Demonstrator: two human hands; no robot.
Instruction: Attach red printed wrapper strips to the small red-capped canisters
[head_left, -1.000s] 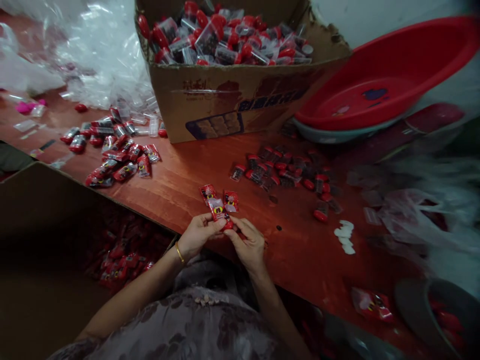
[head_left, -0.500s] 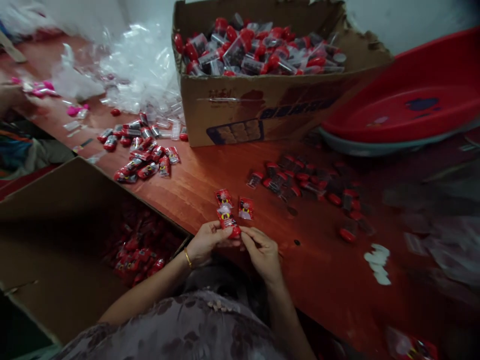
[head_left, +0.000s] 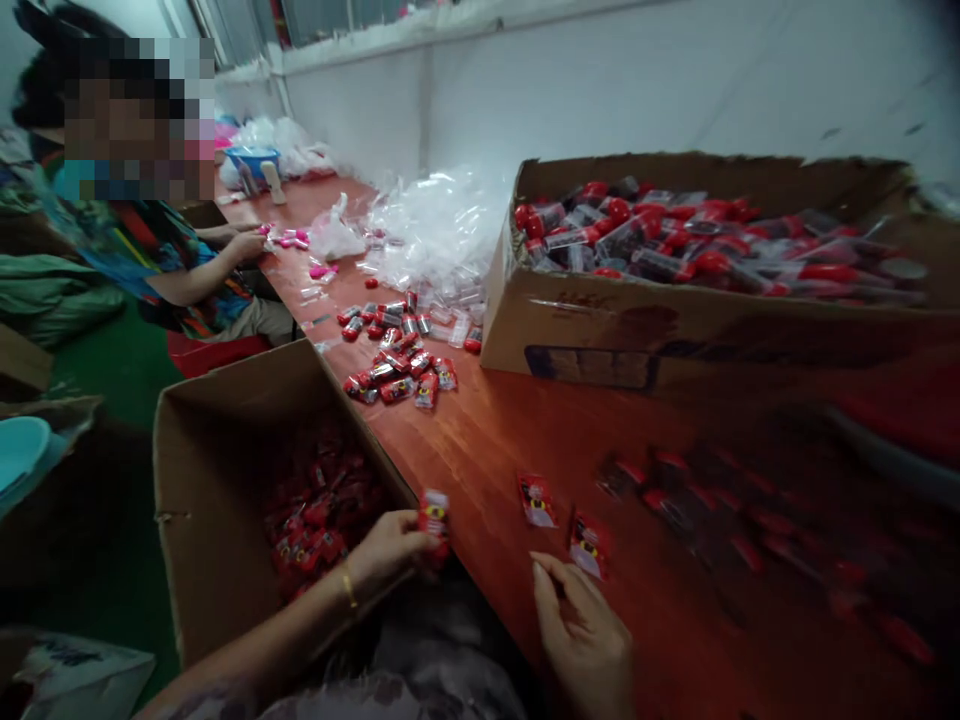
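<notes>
Pinching a small red packet (head_left: pixel 434 518) between thumb and fingertips, the left hand (head_left: pixel 386 552) holds it at the near edge of the table (head_left: pixel 495 440), right above the corner of the open cardboard box (head_left: pixel 217 470) on the left. The packet stands nearly upright, its long axis running up and down, its printed face turned toward the camera. The right hand (head_left: pixel 585 635) hovers low over the table edge with fingers loosely curled and parted, holding nothing; its fingertips sit just beside another red packet (head_left: pixel 589 545) lying flat on the wood. A third packet (head_left: pixel 537 500) lies flat a little farther in, between the two hands.

The box on the left holds a shallow heap of red packets in its bottom. Farther along the table lies a loose cluster of packets (head_left: pixel 397 355), and behind it a heap of clear plastic bags (head_left: pixel 439 225). A large cardboard box (head_left: pixel 705 310) full of red-capped clear tubes stands on the right. More red pieces lie scattered in shadow (head_left: pixel 712 510) right of the hands, too blurred to tell apart.

The table is reddish-brown wood and runs along a white wall (head_left: pixel 600 90). Another person (head_left: pixel 172 260) sits at the far left, one hand on pink items (head_left: pixel 289 240).
</notes>
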